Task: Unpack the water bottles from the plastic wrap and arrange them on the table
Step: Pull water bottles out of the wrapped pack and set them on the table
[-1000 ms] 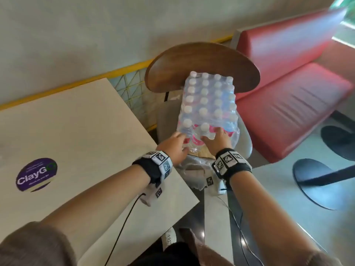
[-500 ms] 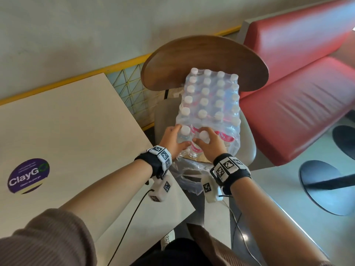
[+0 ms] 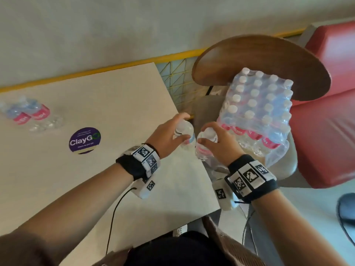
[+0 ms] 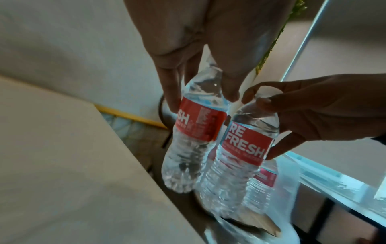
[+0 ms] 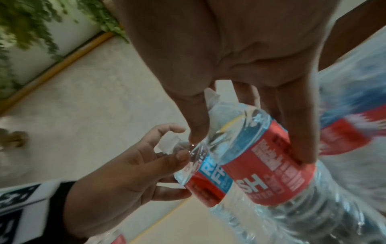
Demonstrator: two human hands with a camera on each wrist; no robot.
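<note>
Setting: pale matt desk (image 3: 57, 189) on my left, its corner just beside both my hands; a chair carries the pack on my right, with a grey wall behind.
Left grip: my left hand (image 3: 165, 136) is clamped from above on the shoulder of one bottle (image 4: 192, 137), fingertips on its red label.
Right grip: my right hand (image 3: 221, 143) is closed the same way on a second bottle (image 4: 244, 148); the two bottles hang side by side, nearly touching, off the desk's edge.
Change: half a second ago both hands were down in the torn near end of the pack; now each bottle is lifted clear and shifted toward the desk. I judge the extraction done and the placing next.
Materials: thin clear ribbed plastic, white screw caps, glossy red labels; I expect the walls to dent under a hard squeeze.
Pack: shrink-wrapped block (image 3: 257, 112) on the chair seat (image 3: 284, 169), film crinkled, loose and open at the near end, many caps in rows.
Far: two bottles (image 3: 28, 112) lie on their sides at the desk's far left, past a round purple sticker (image 3: 85, 140).
Backrest: curved brown wood (image 3: 259, 60), with a red padded bench (image 3: 326, 121) beyond.
</note>
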